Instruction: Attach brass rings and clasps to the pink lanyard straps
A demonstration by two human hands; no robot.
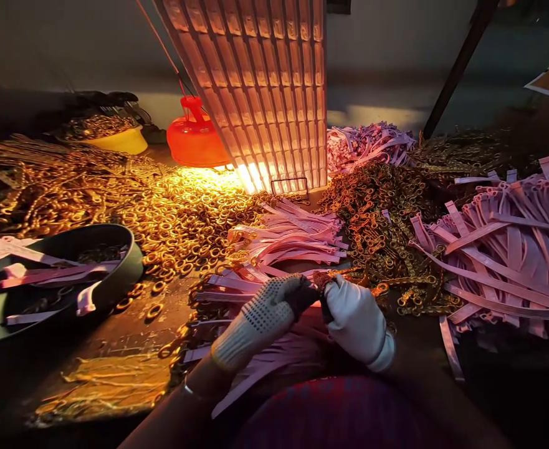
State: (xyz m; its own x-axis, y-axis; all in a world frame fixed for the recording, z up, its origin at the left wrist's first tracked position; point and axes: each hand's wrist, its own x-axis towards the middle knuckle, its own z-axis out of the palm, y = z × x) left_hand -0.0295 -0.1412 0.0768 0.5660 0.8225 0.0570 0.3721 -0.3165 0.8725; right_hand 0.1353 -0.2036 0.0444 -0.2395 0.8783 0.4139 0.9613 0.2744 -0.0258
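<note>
My left hand [262, 315], in a knit glove with dark grip dots, meets my right hand [358, 321], in a white glove, just above the near table edge. Both hands are closed, fingertips pinched together at one spot. Whatever they hold there is small and hidden by the dark fingertips. Under and behind them lies a heap of flat pink straps [293, 240], some reaching below my wrists. Brass-coloured metal clasps [377, 206] are piled just beyond my right hand. Loose metal rings [199, 218] spread out beyond my left hand.
A glowing red lamp [197, 137] hangs beside a tall ribbed panel [274, 81]. On the left stands a dark round tub [129, 249] with straps inside. A yellow basin [124, 142] sits behind it. A large strap pile [512, 255] fills the right side.
</note>
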